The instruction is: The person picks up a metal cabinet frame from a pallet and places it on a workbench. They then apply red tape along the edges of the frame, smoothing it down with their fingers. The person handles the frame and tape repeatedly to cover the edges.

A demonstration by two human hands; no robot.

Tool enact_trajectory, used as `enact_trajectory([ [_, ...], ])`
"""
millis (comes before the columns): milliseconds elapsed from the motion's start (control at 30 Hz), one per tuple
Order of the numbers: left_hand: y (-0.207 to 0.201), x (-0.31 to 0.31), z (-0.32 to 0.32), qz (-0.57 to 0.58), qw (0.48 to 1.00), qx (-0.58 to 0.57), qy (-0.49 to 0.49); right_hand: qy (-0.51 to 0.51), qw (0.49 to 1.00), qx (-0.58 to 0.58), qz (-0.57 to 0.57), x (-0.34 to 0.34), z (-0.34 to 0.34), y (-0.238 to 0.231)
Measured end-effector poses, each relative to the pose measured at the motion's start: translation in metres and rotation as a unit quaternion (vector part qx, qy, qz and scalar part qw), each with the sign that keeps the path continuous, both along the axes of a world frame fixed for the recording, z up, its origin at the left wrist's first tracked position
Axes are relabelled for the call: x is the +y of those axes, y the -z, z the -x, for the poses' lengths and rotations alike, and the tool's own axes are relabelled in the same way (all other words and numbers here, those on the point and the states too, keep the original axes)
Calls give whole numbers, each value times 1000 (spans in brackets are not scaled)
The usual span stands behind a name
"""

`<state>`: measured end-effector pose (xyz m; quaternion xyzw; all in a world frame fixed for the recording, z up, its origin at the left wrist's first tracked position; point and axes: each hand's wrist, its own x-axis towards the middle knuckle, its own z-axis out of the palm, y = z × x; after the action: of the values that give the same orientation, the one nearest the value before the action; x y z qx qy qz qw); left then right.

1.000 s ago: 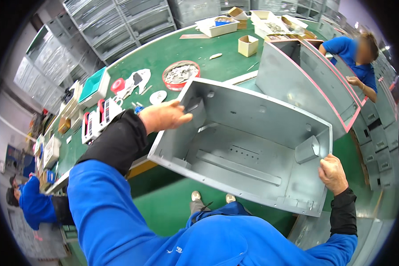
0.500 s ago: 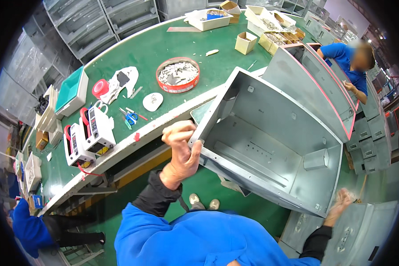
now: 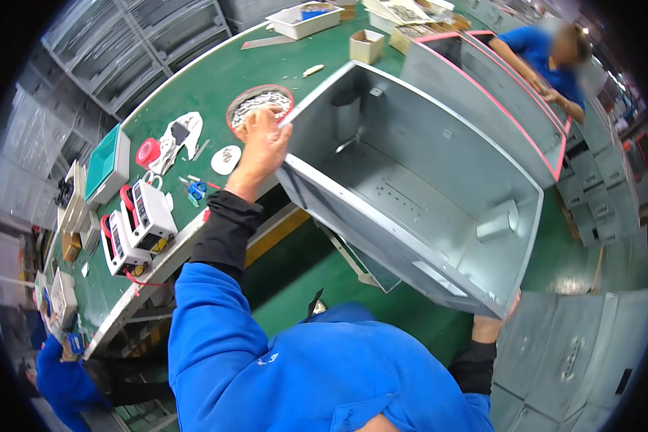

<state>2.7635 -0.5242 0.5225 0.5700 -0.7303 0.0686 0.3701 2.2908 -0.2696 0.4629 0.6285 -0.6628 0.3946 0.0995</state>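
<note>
A large grey metal cabinet box point(image 3: 410, 173) with an open face and small holes in its inner panel is held up in front of me, tilted, beside the workbench. My left hand point(image 3: 264, 147) is closed around its left rim, fingers over the edge. At the lower right corner, my right hand point(image 3: 491, 325) grips the box from below; most of its fingers are hidden behind the metal. Just beyond my left hand stands a round red-rimmed tub point(image 3: 255, 101) of small pale parts.
The green-topped workbench point(image 3: 194, 93) carries blue-handled scissors point(image 3: 195, 189), two white powered units point(image 3: 147, 219) and a teal-lined tray point(image 3: 106, 162). A pink-edged cabinet point(image 3: 482, 108) stands at right, with a co-worker in blue point(image 3: 540, 61) behind it. More grey cabinets point(image 3: 569, 360) stand lower right.
The box has shifted left and upward and tipped, showing more of its near outer side. My right hand, blurred beside the corner before, now holds it. My left hand rose with the rim.
</note>
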Motion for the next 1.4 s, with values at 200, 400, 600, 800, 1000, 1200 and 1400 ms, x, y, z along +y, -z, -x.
enact_trajectory([
  [200, -18, 51, 87, -5, 995, -5, 103, 10, 949, -284, 138, -4, -6, 29],
  [400, -39, 146, 250, -40, 910, -130, 392, -49, 707, -673, 212, -10, -16, 6],
  [600, -17, 188, 359, 188, 826, -218, 484, -207, 609, -746, 172, 1, -28, 0],
  [800, -13, 191, 339, 171, 817, -176, 522, 123, 946, -281, -108, 107, 8, 126],
  [1000, -5, 113, 197, 179, 890, -203, 366, 99, 834, -458, -292, 140, -22, 200],
  [1200, 37, 63, -63, 93, 992, -13, -82, 64, 812, -469, -341, 118, -55, 219],
  [1400, 152, 192, -300, 135, 738, 218, -625, 83, 805, -544, -223, 81, -156, 210],
])
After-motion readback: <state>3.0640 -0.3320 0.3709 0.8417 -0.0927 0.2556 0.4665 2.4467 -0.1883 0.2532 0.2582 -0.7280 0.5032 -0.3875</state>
